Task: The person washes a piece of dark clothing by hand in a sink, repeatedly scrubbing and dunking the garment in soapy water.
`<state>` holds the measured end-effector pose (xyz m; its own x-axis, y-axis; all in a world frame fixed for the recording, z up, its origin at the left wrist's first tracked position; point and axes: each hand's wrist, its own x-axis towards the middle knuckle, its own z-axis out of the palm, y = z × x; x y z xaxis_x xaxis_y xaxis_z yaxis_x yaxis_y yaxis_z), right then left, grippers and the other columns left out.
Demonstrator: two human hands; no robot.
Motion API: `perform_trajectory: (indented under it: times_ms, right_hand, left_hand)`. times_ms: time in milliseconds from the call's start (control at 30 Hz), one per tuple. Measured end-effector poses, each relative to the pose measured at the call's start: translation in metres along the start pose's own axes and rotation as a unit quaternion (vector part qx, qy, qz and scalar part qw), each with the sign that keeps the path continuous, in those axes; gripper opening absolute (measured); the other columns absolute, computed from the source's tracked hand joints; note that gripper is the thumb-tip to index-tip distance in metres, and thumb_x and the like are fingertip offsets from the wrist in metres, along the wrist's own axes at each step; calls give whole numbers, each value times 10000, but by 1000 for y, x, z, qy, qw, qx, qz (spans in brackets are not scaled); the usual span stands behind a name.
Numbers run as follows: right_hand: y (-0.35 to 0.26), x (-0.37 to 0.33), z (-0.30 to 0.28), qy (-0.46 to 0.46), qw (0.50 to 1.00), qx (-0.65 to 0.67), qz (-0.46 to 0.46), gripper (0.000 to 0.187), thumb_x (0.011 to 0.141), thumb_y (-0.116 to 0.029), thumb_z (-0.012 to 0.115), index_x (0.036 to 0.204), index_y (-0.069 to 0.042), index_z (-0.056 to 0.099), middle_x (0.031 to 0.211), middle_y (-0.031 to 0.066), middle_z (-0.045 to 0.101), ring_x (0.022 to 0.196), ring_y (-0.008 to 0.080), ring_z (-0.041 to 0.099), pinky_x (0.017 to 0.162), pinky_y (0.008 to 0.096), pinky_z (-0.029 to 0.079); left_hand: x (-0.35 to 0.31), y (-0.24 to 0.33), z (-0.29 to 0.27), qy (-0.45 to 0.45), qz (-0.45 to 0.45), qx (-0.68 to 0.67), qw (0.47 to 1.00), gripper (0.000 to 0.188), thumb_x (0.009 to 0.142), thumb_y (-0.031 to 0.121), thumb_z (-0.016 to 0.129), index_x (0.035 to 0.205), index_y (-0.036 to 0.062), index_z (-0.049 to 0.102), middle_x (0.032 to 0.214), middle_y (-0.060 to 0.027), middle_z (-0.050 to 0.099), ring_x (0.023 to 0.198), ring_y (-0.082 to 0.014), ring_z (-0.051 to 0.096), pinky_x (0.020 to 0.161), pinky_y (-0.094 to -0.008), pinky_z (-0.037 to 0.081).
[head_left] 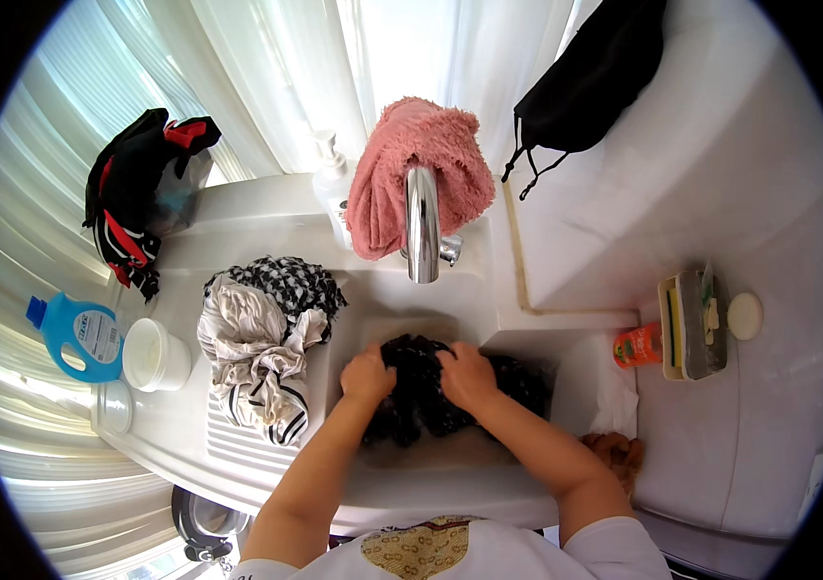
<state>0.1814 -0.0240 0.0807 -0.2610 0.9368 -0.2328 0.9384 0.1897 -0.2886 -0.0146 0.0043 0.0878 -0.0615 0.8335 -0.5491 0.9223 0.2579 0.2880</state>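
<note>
A wet black garment with small pale flecks lies bunched in the sink basin, in murky water. My left hand is closed on its left side, and my right hand grips it a little to the right. Part of the cloth spreads rightward past my right wrist. Just beyond my hands, the chrome faucet reaches over the basin with a pink fluffy towel draped behind its spout. Left of the basin, a cream garment with dark stripes is heaped against a black-and-white patterned cloth on the ribbed washboard.
Farther left stand a white tub and a blue detergent bottle. A white pump bottle is beside the towel. Black-and-red clothing lies at the far left. On the right wall hang a black bag and a caddy.
</note>
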Motion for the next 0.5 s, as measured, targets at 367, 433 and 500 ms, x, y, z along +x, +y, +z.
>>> perform_trajectory:
  times_ms: [367, 433, 500]
  right_hand:
    - [4, 53, 86, -70, 997, -17, -28, 844, 732, -355, 678, 1430, -168, 242, 1471, 164, 199, 1333, 368, 234, 1017, 602, 251]
    - [7, 63, 92, -72, 997, 7, -23, 830, 711, -288, 705, 1409, -156, 276, 1451, 172, 230, 1307, 380, 269, 999, 578, 299]
    - [3, 59, 70, -16, 998, 52, -39, 822, 684, -216, 722, 1387, -141, 303, 1422, 178, 266, 1281, 396, 290, 982, 535, 337]
  left_hand:
    - [28, 5, 59, -20, 140, 107, 984, 924, 706, 224, 676, 1468, 189, 154, 1467, -191, 219, 1295, -367, 333, 1030, -447, 330]
    - [37, 8, 56, -31, 145, 83, 985, 870, 703, 187, 662, 1448, 176, 213, 1437, -201, 271, 1253, -372, 383, 999, -428, 367]
    - [44, -2, 54, -17, 139, 40, 989, 802, 696, 139, 633, 1417, 158, 281, 1397, -204, 330, 1209, -365, 428, 970, -422, 397]
